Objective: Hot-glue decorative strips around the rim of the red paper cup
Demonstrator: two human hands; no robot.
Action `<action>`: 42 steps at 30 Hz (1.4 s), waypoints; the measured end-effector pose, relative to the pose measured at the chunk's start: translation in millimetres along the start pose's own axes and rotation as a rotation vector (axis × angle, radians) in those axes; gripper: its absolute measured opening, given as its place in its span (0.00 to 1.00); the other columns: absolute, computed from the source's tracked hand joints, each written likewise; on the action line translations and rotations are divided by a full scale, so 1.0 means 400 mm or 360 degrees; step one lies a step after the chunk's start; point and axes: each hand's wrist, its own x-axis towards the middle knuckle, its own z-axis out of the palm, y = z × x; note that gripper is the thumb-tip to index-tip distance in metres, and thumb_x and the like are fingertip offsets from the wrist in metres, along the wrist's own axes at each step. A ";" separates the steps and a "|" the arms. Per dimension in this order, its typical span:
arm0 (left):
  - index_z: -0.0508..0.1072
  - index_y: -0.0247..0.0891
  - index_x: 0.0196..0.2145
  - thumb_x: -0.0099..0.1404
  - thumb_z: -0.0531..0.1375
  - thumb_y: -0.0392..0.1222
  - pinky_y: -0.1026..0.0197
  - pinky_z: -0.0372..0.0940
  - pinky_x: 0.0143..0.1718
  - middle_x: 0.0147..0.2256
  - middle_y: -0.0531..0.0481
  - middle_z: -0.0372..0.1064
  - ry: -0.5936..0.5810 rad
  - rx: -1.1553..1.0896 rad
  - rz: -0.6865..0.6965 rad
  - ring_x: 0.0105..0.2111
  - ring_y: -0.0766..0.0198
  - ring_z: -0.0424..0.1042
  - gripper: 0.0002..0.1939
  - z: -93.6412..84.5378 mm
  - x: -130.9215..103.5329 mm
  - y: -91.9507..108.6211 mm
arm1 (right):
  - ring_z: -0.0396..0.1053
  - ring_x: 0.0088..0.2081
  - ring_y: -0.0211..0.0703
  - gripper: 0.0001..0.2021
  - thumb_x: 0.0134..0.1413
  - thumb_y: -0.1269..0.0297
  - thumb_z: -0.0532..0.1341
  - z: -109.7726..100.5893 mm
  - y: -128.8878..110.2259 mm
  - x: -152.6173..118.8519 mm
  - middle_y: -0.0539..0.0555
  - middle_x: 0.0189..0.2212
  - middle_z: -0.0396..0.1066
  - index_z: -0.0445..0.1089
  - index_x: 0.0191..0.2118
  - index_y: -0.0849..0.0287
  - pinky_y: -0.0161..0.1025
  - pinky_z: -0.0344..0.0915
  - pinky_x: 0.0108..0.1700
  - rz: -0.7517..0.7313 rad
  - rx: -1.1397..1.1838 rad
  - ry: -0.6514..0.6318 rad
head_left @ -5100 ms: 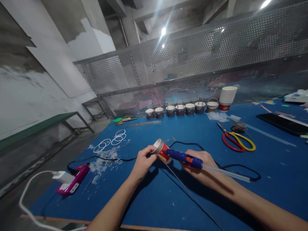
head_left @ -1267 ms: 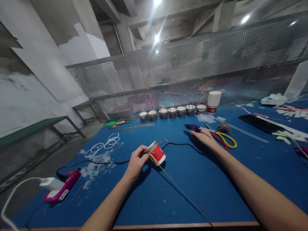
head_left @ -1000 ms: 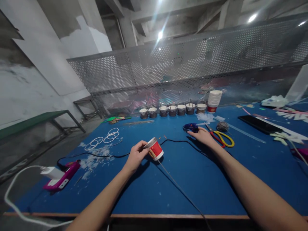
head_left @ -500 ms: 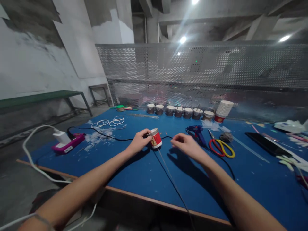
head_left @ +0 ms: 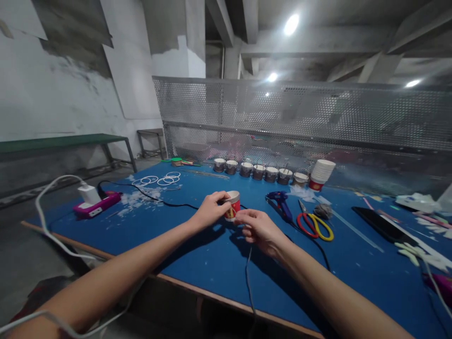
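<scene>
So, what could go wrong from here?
The grey string runs from near the right hand over the front edge of the table, so it might snag. The cup in the left hand looks like paper, so a hard squeeze could dent it. The glue gun lies beside the scissors; if it is hot, which I can't see, a stray touch could burn.

Viewing from my remote station, I find the left forearm [head_left: 148, 252] and the right forearm [head_left: 325, 294] bare from wrist to frame edge, both slender and narrowing evenly to the wrist. I record the left hand [head_left: 211, 209] and the right hand [head_left: 260, 230] as likewise uncovered, their nails too small to assess. I further note a thin pale cable [head_left: 45, 314] crossing the left arm near the lower left corner.
</scene>
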 end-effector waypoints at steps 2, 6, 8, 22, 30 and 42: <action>0.71 0.38 0.24 0.53 0.55 0.40 0.63 0.61 0.32 0.24 0.53 0.69 -0.0020 -0.0076 -0.0018 0.27 0.63 0.66 0.07 0.014 -0.003 0.013 | 0.49 0.14 0.27 0.10 0.37 0.60 0.67 -0.019 -0.009 -0.001 0.45 0.15 0.63 0.69 0.23 0.60 0.29 0.47 0.15 -0.0095 -0.0097 0.0068; 0.71 0.37 0.21 0.52 0.54 0.42 0.63 0.59 0.32 0.23 0.54 0.68 -0.0099 -0.0240 -0.0096 0.28 0.63 0.65 0.09 0.039 -0.007 0.036 | 0.63 0.23 0.36 0.07 0.37 0.62 0.65 -0.053 -0.034 -0.001 0.47 0.19 0.69 0.72 0.21 0.59 0.33 0.60 0.27 -0.0394 -0.0291 0.0251; 0.71 0.37 0.21 0.51 0.55 0.43 0.63 0.59 0.32 0.23 0.54 0.67 -0.0152 -0.0345 -0.0152 0.28 0.63 0.64 0.09 0.051 -0.007 0.043 | 0.66 0.26 0.39 0.07 0.38 0.60 0.64 -0.068 -0.037 -0.001 0.49 0.21 0.72 0.72 0.21 0.59 0.36 0.62 0.32 -0.0515 -0.0375 0.0335; 0.74 0.35 0.19 0.47 0.59 0.39 0.63 0.65 0.26 0.23 0.50 0.70 -0.0430 -0.0737 -0.0490 0.25 0.65 0.67 0.06 0.084 0.016 0.043 | 0.67 0.28 0.43 0.11 0.51 0.57 0.57 -0.127 0.040 0.009 0.54 0.27 0.74 0.73 0.27 0.58 0.37 0.61 0.31 -0.0833 -0.0995 0.0577; 0.78 0.34 0.22 0.48 0.57 0.33 0.63 0.65 0.27 0.21 0.49 0.73 -0.0448 -0.0835 -0.0499 0.20 0.68 0.68 0.08 0.097 0.005 0.025 | 0.65 0.26 0.41 0.11 0.52 0.59 0.57 -0.123 0.041 -0.001 0.52 0.24 0.71 0.72 0.27 0.58 0.37 0.60 0.30 -0.0952 -0.1037 0.0616; 0.79 0.34 0.28 0.53 0.63 0.40 0.63 0.64 0.27 0.25 0.48 0.74 -0.0532 -0.0754 -0.0422 0.21 0.67 0.67 0.07 0.097 -0.014 0.033 | 0.64 0.25 0.38 0.09 0.56 0.63 0.58 -0.106 0.037 -0.018 0.50 0.24 0.68 0.71 0.28 0.58 0.35 0.60 0.30 -0.1197 -0.1055 0.0591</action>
